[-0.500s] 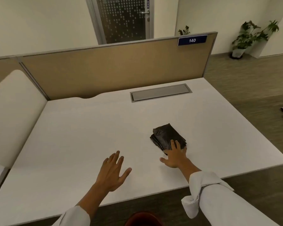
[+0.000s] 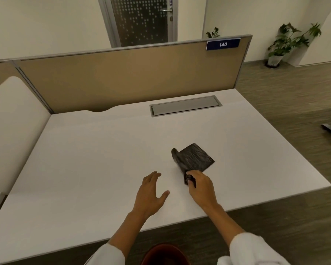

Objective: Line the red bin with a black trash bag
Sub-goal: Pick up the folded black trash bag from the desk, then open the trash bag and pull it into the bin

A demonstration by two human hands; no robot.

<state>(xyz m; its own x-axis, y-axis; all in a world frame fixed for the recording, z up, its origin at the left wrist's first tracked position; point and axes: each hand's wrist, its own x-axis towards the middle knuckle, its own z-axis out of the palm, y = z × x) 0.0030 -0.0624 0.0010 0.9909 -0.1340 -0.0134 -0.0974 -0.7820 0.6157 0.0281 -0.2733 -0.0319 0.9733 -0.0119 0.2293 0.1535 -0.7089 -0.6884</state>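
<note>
A view from the person's head looks down on a white bench (image 2: 84, 159) with two bare forearms in rolled white sleeves reaching over its near edge. The right hand (image 2: 201, 183) is clenched on the near corner of a folded black trash bag (image 2: 194, 158), pinching it between thumb and fingers. The rest of the bag lies on the bench, towards the right side; its left edge curls upward. The left hand (image 2: 151, 192) hovers just left of the right one, fingers spread and released, holding nothing.

The red bin (image 2: 164, 254) shows only as a curved rim at the bottom edge of the view, below the bench and between the two arms.

Farther back, a grey cable hatch (image 2: 185, 106) is set flush into the benchtop. Behind it stands a tan divider panel (image 2: 122, 79) bearing a blue plate (image 2: 223, 44) marked 140. Beyond are a frosted glass door (image 2: 141, 20) and a potted plant (image 2: 289, 43) on the floor at the right.
</note>
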